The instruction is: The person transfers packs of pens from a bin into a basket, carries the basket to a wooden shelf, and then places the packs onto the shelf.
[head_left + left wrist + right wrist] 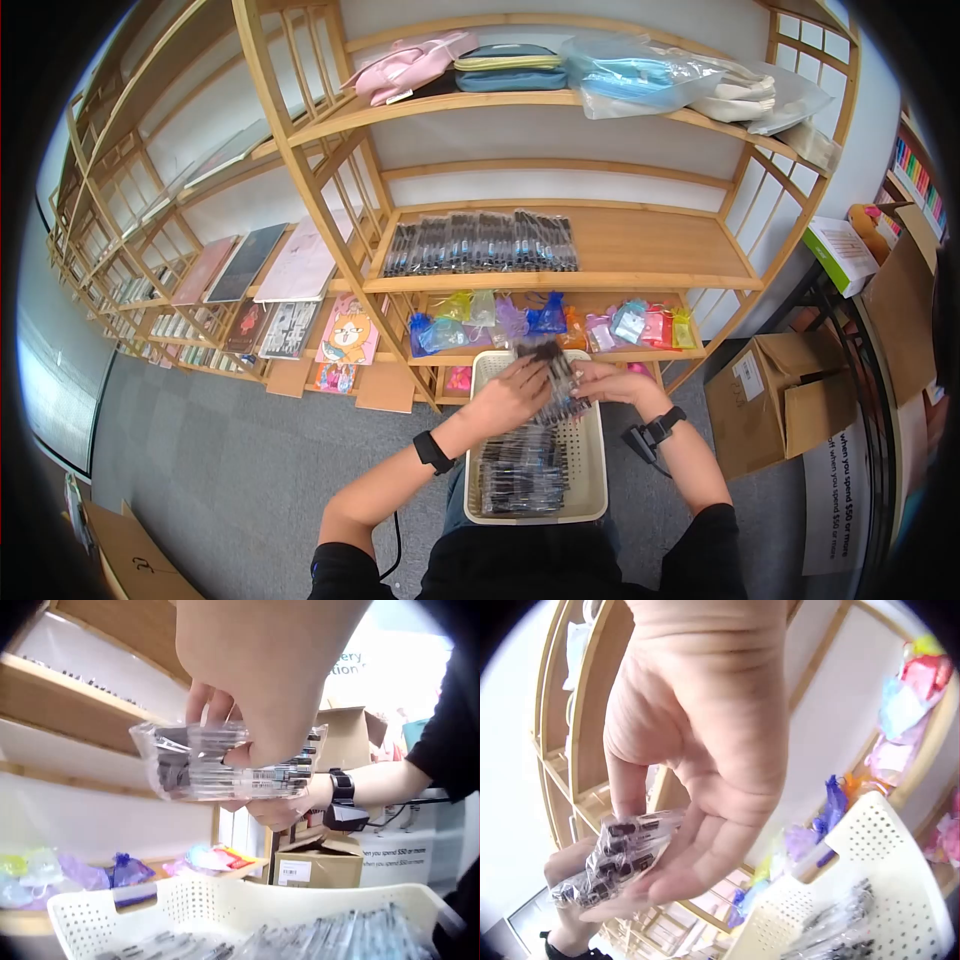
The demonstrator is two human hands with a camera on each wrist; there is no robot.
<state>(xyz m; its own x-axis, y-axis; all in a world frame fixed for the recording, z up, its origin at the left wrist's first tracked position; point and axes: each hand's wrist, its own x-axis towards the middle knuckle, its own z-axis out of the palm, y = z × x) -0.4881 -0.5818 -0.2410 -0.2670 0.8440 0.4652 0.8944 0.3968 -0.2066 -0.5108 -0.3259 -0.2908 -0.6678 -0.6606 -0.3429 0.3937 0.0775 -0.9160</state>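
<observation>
Pinching shiny, clear-wrapped pens (pixel 562 396) with dark ends are the left hand (pixel 510 397) and right hand (pixel 614 384).

Left hand (pixel 512 398) and right hand (pixel 612 384) close together, fingers (pixel 712 851) bent, forearms (pixel 385 488) angled inward.

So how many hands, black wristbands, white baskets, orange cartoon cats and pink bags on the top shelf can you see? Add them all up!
Hands: 2, left hand and right hand
Black wristbands: 2
White basket: 1
Orange cartoon cat: 1
Pink bag: 1
Total: 7
</observation>
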